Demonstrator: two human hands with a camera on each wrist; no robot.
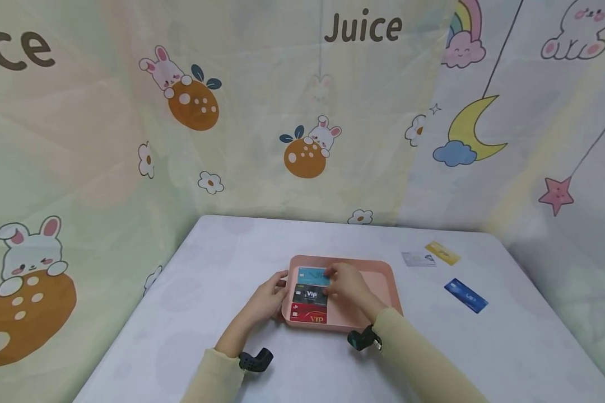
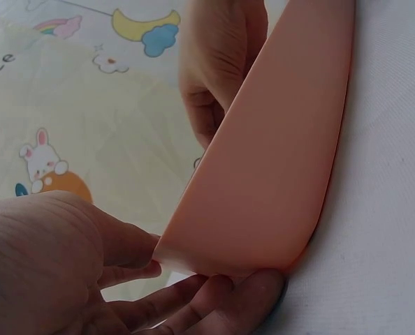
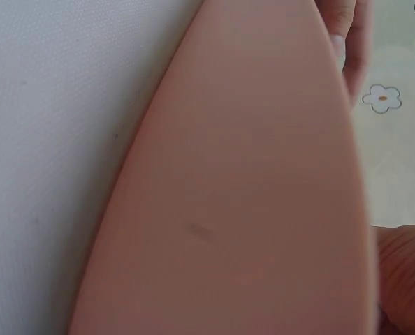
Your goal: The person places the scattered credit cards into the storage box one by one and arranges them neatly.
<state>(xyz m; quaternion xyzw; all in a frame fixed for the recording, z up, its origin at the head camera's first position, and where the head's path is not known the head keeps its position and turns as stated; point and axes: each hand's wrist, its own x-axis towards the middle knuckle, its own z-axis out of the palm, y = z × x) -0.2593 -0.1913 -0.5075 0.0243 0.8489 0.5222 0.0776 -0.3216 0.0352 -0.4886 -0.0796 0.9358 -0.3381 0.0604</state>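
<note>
A pink tray [image 1: 365, 323] lies on the table. Inside, at its left end, are a light-blue card [image 1: 310, 275], a black Vip card [image 1: 307, 294] and a red VIP card [image 1: 307, 313], stacked in a column. My right hand [image 1: 350, 285] reaches over the tray and holds the right end of the light-blue card between thumb and fingers; its thumb is close to the black card. My left hand [image 1: 264, 299] rests against the tray's left side, fingers spread along the outer wall [image 2: 256, 174]. In the right wrist view the tray's wall hides the cards.
To the right of the tray, a dark-blue card [image 1: 466, 295], a gold card [image 1: 442, 253] and a pale silver card [image 1: 417, 259] lie on the white tabletop [image 1: 191, 313]. Printed cloth [image 1: 252, 112] hangs behind and beside the table.
</note>
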